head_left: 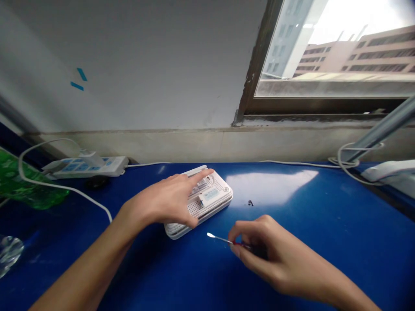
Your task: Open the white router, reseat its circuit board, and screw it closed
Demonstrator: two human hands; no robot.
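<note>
A white plastic device with a perforated back and a pale label lies on the blue table. Across its left part rests my left hand, fingers spread, the thumb along the near edge and a fingertip near the far edge. That hand covers much of the device's left side. In my right hand is a screwdriver, its metal blade pointing left towards the device but apart from it. The fingers hide most of the dark handle. Several small black screws lie together right of the device.
A white power strip with a plugged-in adapter and cable stands at the back left. Nearby are a green plastic bottle and a clear object. A metal pole and coiled white cable are at the right.
</note>
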